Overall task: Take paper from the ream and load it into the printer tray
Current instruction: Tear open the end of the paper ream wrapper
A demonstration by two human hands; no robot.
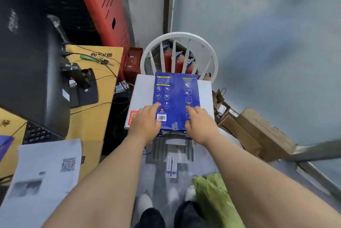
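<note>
Blue ream (176, 102) flat on white box (141, 96) on chair (179, 50); barcode (161, 117) facing up, print illegible. Left hand (145, 120) and right hand (200, 121) spread open, pressing its near corners.

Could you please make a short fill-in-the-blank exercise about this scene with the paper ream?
1. The wrapper of the ream is ____ in colour.
2. Both hands, left hand and right hand, rest on the ____.
3. The ream lies on a white box on a white ____.

Missing words: blue; ream; chair
</note>
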